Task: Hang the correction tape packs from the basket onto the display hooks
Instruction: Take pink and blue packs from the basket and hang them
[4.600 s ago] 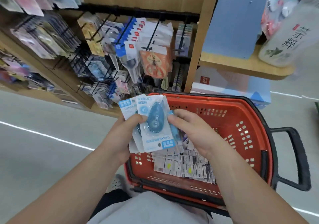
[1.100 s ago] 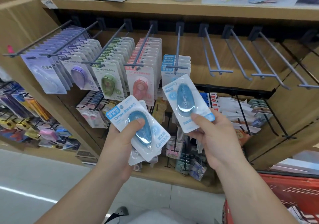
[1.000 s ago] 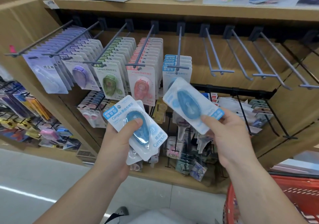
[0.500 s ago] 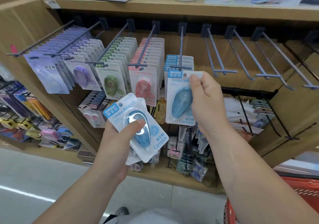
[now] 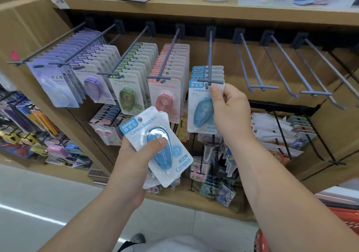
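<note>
Pinching a white-carded, blue-blistered pack (image 5: 200, 114) at the hook (image 5: 209, 57), right hand (image 5: 231, 110); left hand (image 5: 134, 162) gripping a matching stack (image 5: 165, 159).

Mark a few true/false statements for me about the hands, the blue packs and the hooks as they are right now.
1. The right hand pinches a blue pack by its top, up at the tip of the hook that carries the blue row. True.
2. The left hand holds nothing. False: it holds a stack of blue packs, thumb on the top one.
3. The hooks to the right of the blue row are full. False: those bare hooks carry no packs.
4. The red packs hang on the hook just left of the blue row. True.
</note>
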Tool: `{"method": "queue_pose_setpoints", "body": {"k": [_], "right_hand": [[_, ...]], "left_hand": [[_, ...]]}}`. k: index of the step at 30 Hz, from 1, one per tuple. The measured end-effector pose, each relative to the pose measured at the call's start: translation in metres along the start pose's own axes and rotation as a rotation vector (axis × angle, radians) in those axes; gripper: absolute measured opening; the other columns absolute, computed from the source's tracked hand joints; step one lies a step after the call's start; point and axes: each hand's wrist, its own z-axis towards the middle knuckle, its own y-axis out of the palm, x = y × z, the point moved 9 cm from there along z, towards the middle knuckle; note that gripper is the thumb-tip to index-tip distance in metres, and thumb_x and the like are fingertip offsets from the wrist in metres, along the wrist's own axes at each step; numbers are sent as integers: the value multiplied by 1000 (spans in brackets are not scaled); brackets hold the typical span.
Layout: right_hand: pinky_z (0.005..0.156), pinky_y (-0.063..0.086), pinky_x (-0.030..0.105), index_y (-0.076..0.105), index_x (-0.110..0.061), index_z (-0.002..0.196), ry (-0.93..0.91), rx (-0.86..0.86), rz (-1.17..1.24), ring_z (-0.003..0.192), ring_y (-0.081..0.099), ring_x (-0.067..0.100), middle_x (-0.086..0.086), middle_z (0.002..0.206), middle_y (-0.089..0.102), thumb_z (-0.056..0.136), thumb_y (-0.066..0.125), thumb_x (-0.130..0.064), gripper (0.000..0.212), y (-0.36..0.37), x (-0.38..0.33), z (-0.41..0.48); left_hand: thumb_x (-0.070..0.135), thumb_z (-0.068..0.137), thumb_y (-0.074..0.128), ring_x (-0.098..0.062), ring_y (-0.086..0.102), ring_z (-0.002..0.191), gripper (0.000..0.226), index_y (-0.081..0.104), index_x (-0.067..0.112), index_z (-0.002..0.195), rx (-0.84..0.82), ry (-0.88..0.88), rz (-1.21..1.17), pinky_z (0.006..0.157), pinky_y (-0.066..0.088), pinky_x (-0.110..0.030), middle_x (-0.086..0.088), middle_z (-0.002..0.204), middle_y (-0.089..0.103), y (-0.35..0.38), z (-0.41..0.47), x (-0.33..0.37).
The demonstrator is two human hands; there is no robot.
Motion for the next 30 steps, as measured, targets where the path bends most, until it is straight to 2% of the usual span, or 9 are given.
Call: {"method": "queue_pose_setpoints", "body": {"k": [3,8,11,13,15,17,21,26,30], "right_hand": [[58,45,21,61,-24,81,-1,16,-69,70,59,1,-11,78,65,105,54,-37,28,-2,5,6],[62,48,30,61,-21,83,46,28,-83,74,61,10,0,82,68,101,59,-44,29,-6,15,3],[65,42,24,60,-24,91,93,70,-87,70,54,-3,-8,83,63,100,60,-45,24,-17,21,-11],[68,43,25,57,-24,93,107,95,-68,70,52,-4,-10,83,59,100,60,-45,22,-26,18,-30],[70,46,28,60,-25,89,118,12,-10,70,55,-1,-8,80,60,95,63,-48,24,-22,11,-51],[71,55,36,67,-28,88,151,-213,62,76,64,11,-2,83,68,82,72,-55,29,0,1,-72],[73,62,41,72,-30,100,211,-577,140,82,70,19,2,94,75,69,93,-39,39,35,-14,-105],[73,61,30,68,-17,110,274,-598,258,88,74,14,-5,98,76,83,85,-18,32,38,-5,-113],[77,60,31,60,-10,118,353,-535,499,94,73,17,-2,104,76,85,74,-24,39,30,7,-113]], "left_hand": [[25,73,74,-32,75,110,53,65,39,124,-11,-14,14,83,56,-76,-2,121,76,1,3,0],[23,71,73,-30,77,104,58,64,33,127,-18,-14,9,75,63,-62,-3,118,77,4,5,0],[23,70,73,-26,79,100,56,64,36,124,-34,-13,1,68,65,-49,1,114,79,5,4,0],[25,71,72,-24,79,99,54,65,39,122,-49,-17,1,70,65,-53,3,114,79,6,2,1],[26,71,71,-25,79,99,55,65,40,124,-56,-21,0,75,64,-59,2,114,79,8,0,1],[24,72,71,-30,78,101,57,65,36,127,-63,-20,-3,80,61,-67,-3,117,78,12,-3,1],[20,75,71,-36,78,100,57,66,28,131,-93,-18,-33,70,64,-56,-13,116,78,21,-8,-3],[27,74,77,-41,77,101,63,62,21,135,-101,-53,-35,70,65,-51,-20,120,76,25,-11,-10],[32,75,76,-39,75,109,63,62,23,136,-128,-86,-37,82,64,-54,-14,124,76,26,-12,-17]]}}
